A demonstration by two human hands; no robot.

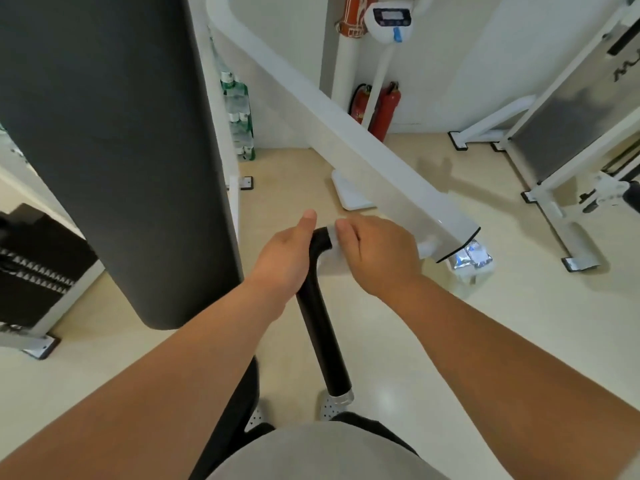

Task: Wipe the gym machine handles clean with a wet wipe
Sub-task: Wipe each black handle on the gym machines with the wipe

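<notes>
A black padded machine handle (320,327) runs from near my body up to a bend at the white machine arm (363,147). My left hand (282,261) is closed around the handle just below the bend, thumb pointing up. My right hand (377,254) presses a white wet wipe (334,263) against the bent top of the handle; most of the wipe is hidden under the fingers. A shiny wipe packet (472,258) lies on the floor just beyond the arm's end.
A large dark grey pad (114,150) hangs close on the left. Two red fire extinguishers (384,110) stand by the far wall, water bottles (239,116) are stacked behind the pad, and another white machine frame (554,140) stands at right on beige floor.
</notes>
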